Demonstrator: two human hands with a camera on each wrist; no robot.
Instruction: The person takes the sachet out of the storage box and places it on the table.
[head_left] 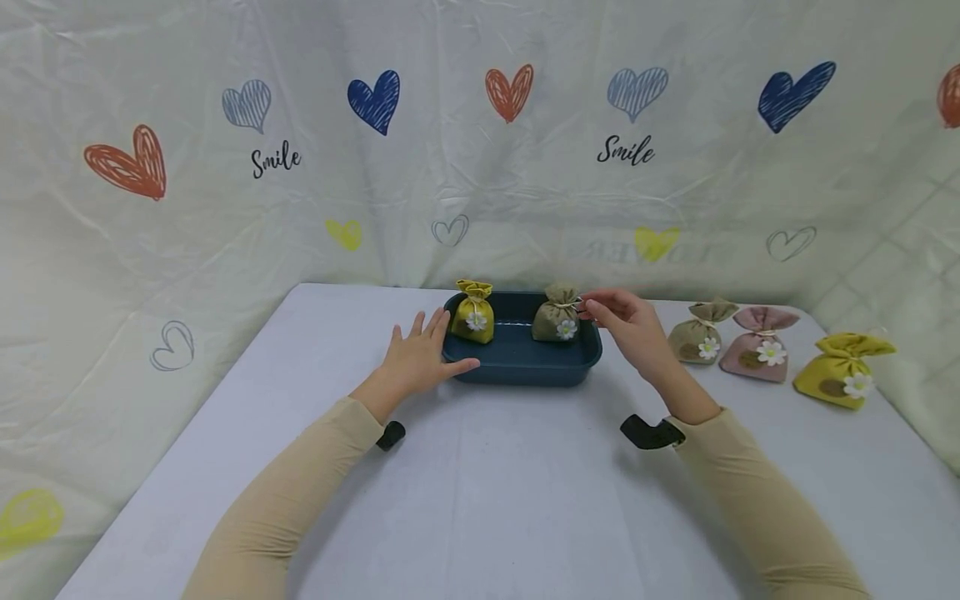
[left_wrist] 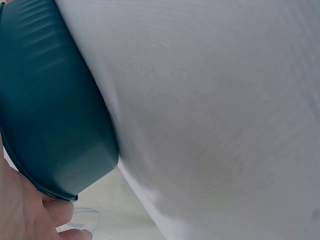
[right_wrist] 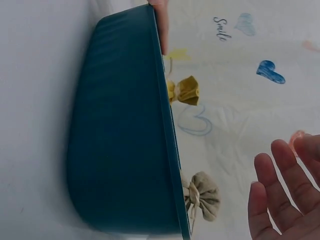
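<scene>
A dark teal rectangular tub [head_left: 517, 372] stands near the back of the table. Inside it on the left sits a yellow drawstring pouch [head_left: 472, 321] with a white flower. A taupe drawstring pouch [head_left: 553, 321], also flowered, sits upright in its right part. My left hand [head_left: 416, 360] has its fingers spread and touches the tub's left end; the left wrist view shows fingers [left_wrist: 60, 212] at the rim. Beside the taupe pouch is my right hand [head_left: 633, 329]. The right wrist view shows its fingers [right_wrist: 285, 195] loosely extended, apart from that pouch's gathered top [right_wrist: 204, 196].
Right of the tub stand a taupe pouch [head_left: 696, 337], a pink pouch [head_left: 756, 346] and a yellow pouch [head_left: 828, 379] in a row. A white cloth [head_left: 480, 500] covers the table. Behind hangs a pale curtain [head_left: 450, 175] printed with hearts.
</scene>
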